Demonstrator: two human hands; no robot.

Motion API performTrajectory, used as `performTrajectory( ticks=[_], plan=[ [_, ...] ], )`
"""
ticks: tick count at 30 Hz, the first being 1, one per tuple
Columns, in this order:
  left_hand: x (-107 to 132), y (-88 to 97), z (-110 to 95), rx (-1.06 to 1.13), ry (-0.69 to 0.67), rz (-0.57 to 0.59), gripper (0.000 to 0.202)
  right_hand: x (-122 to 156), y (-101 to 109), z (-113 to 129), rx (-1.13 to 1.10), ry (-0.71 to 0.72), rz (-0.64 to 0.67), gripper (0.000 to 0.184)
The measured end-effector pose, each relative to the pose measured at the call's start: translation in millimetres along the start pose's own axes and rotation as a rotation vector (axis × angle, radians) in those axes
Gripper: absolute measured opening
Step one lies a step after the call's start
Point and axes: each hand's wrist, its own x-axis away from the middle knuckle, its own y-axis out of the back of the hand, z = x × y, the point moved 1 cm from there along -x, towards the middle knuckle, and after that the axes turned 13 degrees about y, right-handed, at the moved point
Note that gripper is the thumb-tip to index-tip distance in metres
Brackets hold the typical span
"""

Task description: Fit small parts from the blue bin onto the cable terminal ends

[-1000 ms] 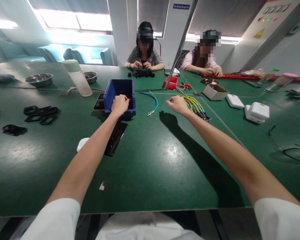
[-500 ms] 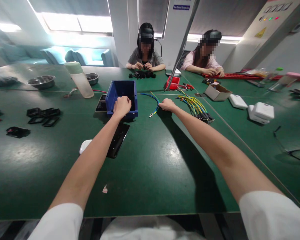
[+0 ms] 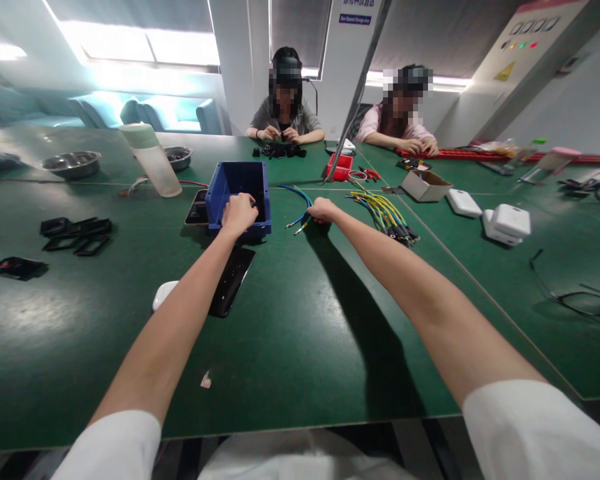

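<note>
My left hand [image 3: 239,212] reaches into a blue plastic bin [image 3: 263,231], its fingers curled downward. The fingertips and whatever they hold are hidden by the hand and the bin. To the right, my right hand [image 3: 323,210] is closed in a pinch on a couple of blue and green wires [image 3: 305,197]. The wires curve over the table, their metal-tipped ends pointing toward me. A bundle of yellow, green and blue wires [image 3: 380,208] with dark ends lies right of this hand. A black phone [image 3: 233,283] rests below the bin, partly behind my left forearm.
A frosted bottle [image 3: 155,163] and metal bowls [image 3: 73,165] stand at left, near black plastic frames [image 3: 77,233]. A red tray [image 3: 339,168], cardboard box [image 3: 425,187], white cases [image 3: 507,223] and glasses [image 3: 585,303] are right. Two people sit across the green table [image 3: 290,360].
The view has turned slightly right. My left hand's fingers have loosened a little inside the bin. At my right hand, the wire ends have spread, with two tips now apart.
</note>
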Motion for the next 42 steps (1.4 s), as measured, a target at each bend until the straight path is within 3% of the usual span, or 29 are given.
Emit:
performTrajectory(
  ticks=[11,23,32,38,42],
  plan=[
    [-3,-2.1,2,0.017,0.009,0.012,0.043,8,-3,-25,-0.377,-0.063,-0.088,0.029],
    [-4,-1.6,0,-0.017,0.014,0.027,0.042,27,2,-28,-0.653,0.005,-0.169,0.028],
    [-9,-5.5,3,0.004,0.01,0.02,0.03,39,3,-31,-0.699,0.05,-0.192,0.024],
    [-6,-4.7,2,-0.01,0.026,0.017,0.028,54,11,-33,-0.686,0.09,-0.288,0.013],
    [-7,-6.2,4,-0.014,-0.007,-0.016,0.028,68,14,-35,-0.702,0.142,-0.352,0.014]
  ],
)
